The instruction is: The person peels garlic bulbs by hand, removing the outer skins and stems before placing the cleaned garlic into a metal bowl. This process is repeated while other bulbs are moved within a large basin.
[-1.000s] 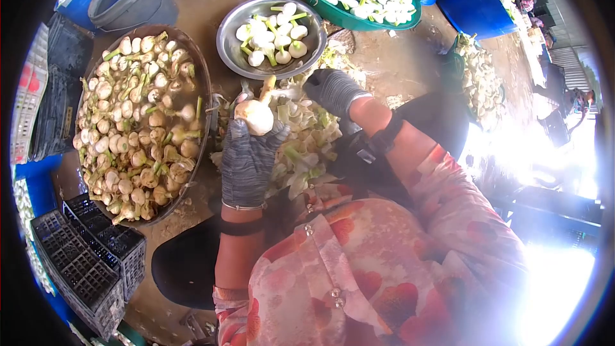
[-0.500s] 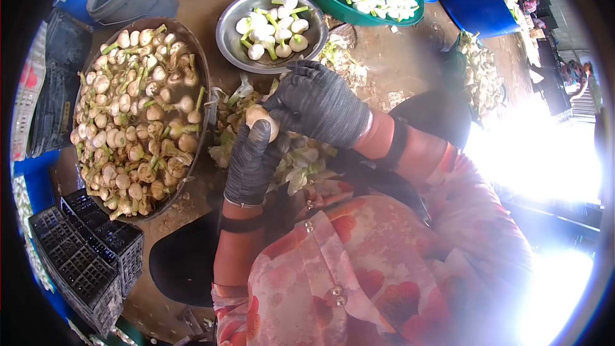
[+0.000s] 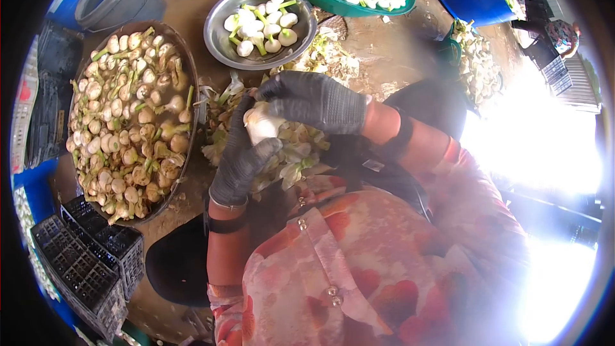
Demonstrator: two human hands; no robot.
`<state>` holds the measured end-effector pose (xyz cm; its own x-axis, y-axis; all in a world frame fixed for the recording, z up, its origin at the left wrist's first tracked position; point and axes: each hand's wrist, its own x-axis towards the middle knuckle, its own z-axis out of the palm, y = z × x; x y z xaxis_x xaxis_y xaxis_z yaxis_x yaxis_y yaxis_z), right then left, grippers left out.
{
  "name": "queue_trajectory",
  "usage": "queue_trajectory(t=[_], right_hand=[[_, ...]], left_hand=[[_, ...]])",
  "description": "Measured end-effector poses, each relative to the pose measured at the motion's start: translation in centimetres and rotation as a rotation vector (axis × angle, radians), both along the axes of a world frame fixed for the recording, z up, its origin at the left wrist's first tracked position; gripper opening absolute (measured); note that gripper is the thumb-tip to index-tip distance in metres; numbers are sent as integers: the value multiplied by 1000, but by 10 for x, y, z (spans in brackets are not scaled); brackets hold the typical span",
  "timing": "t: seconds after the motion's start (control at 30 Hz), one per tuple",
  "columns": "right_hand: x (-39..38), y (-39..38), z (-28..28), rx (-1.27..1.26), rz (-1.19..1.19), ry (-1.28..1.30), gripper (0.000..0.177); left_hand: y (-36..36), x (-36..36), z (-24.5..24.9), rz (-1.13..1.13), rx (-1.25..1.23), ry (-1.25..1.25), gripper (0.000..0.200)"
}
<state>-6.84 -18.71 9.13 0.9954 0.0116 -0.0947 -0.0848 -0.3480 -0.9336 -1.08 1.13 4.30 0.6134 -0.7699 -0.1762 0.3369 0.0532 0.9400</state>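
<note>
My left hand [image 3: 238, 157], in a dark grey glove, wraps round a pale garlic bulb [image 3: 261, 124], thumb on its near side. My right hand [image 3: 317, 101], gloved alike, has curled fingers pressed at the bulb's upper side; their tips are partly hidden. Under both hands lies a pile of peeled leaves and skins [image 3: 298, 157]. Left of them stands a wide tub [image 3: 194, 70] of unpeeled garlic [image 3: 118, 125] in brownish water. Beyond the hands, a metal bowl [image 3: 214, 48] holds clean white bulbs [image 3: 271, 31] with short green stems.
A green basin [image 3: 359, 9] full of white garlic is at the back. Black crates [image 3: 83, 256] stand at the left, a grey bucket [image 3: 115, 0] at the back left. A heap of husks [image 3: 477, 64] lies to the right. Far right, another person [image 3: 562, 37] is partly visible.
The bulb has turned in my hands and shows more of its whitish side. My right hand has lowered slightly, its fingers moving over the bulb. The camera view has shifted a little.
</note>
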Motion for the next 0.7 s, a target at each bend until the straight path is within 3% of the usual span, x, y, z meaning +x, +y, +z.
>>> queue_trajectory(t=[0.07,0.17,0.23,0.3,0.33,0.4,0.47,0.5,0.6,0.63,0.7], right_hand=[[-4,-2,6,-142,85,-17,24],[-4,-6,-5,-53,52,54,23],[-2,3,5,0,-58,246,24],[0,-5,-42,-609,128,-184,24],[4,-4,-43,-912,223,-407,25],[0,-7,-40,-175,116,-31,28],[-2,-3,8,689,-36,190,31],[-6,-5,-7,742,-25,316,35],[-7,-7,3,69,161,363,38],[-12,-6,-22,-207,111,-18,36],[-13,2,-22,-442,47,-70,33]], left_hand=[[1,-1,-6,-65,13,115,101],[-5,-4,-2,-137,66,-38,103],[-2,-7,-2,-171,200,-648,103],[-2,-7,0,-195,199,-853,104],[-1,-7,1,-199,138,-751,104],[-1,-4,1,-159,29,-534,105],[-3,-2,-5,-78,-71,-298,107],[-2,-1,-5,-65,-82,-201,104],[-3,0,-4,-30,-18,-127,93],[-4,1,-2,-18,78,-244,88],[-5,0,0,-1,231,-476,79]])
